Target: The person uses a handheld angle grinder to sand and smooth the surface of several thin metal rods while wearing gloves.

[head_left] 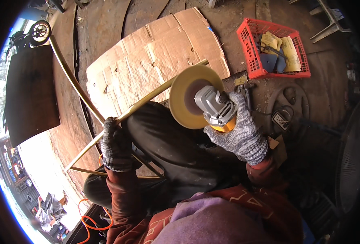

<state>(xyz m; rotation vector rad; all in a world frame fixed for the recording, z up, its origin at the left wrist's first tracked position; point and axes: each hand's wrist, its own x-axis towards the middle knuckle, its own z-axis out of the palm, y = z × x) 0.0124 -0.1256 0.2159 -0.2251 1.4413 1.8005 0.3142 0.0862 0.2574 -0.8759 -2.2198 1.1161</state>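
My left hand (116, 149), in a dark knitted glove, is closed around a brass-coloured metal tube frame (146, 99) that lies across my bent knee. In a grey-and-white knitted glove, my right hand (245, 138) grips an angle grinder (215, 105) with a grey head and a yellow body. A large round yellowish disc (179, 99) is fitted on the grinder. The disc covers part of the tube near its far end; I cannot tell whether they touch, or whether the disc spins.
Flattened cardboard (151, 53) lies on the floor ahead. At the far right stands a red plastic crate (251, 53) holding papers and sheets. A hammer (248, 91) and a round metal plate (304, 101) lie nearer. An orange cable (91, 227) curls at the lower left, and a fan (352, 158) stands right.
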